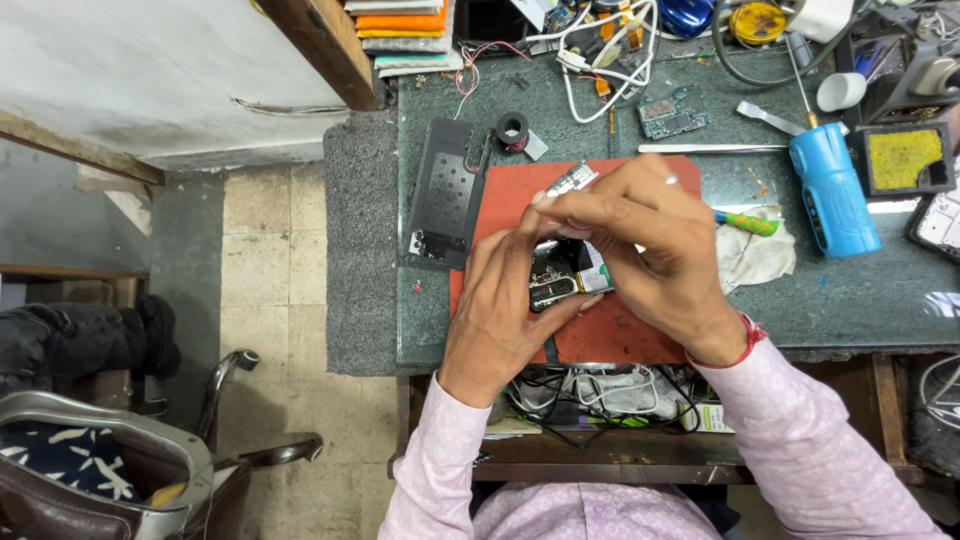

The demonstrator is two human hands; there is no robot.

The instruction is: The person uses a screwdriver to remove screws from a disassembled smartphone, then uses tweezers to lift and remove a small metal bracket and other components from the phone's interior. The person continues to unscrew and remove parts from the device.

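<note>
An opened phone [556, 274] with its inner boards showing lies on a red work mat [620, 335]. My left hand [500, 305] cups the phone from the left, thumb along its lower edge. My right hand [650, 240] arches over it from the right, and its fingers pinch a small silvery metal part [571, 180] just above the phone. A green-handled tool [748, 222] sticks out behind my right hand. Much of the phone is hidden under my fingers.
A black phone back cover [445, 195] lies left of the mat, with a small tape roll [512, 129] behind it. A blue cylindrical tool [832, 190], a white cloth [755, 255], a green circuit board [673, 112], a sponge tray [902, 158] and tangled cables [600, 50] crowd the bench. A chair [110, 450] stands lower left.
</note>
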